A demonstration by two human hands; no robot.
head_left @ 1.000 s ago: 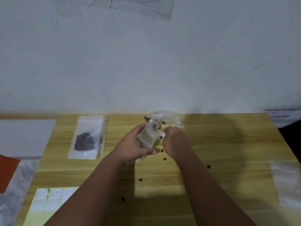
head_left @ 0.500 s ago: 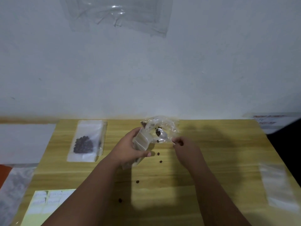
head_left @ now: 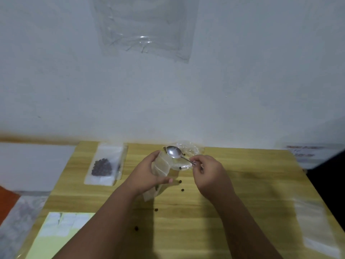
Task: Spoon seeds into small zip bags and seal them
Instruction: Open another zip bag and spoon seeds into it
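My left hand (head_left: 147, 174) grips a small clear zip bag (head_left: 161, 168), held upright above the wooden table (head_left: 242, 184). My right hand (head_left: 209, 174) pinches the handle of a metal spoon (head_left: 174, 151); its bowl sits by the bag's mouth and looks empty. Behind it lies a crumpled clear bag (head_left: 188, 152) with a few dark seeds. Loose seeds (head_left: 180, 181) are scattered on the table near and in front of my hands. A filled zip bag (head_left: 104, 165) of dark seeds lies flat at the back left.
A yellow sheet of white labels (head_left: 61, 227) lies at the front left. Clear empty bags (head_left: 313, 225) rest at the right edge. A plastic sheet (head_left: 145, 27) is taped to the white wall behind. White paper (head_left: 33, 165) lies left of the table.
My right hand drew back from the bag's mouth to the right and now holds the spoon lifted beside it. The left hand kept hold of the zip bag.
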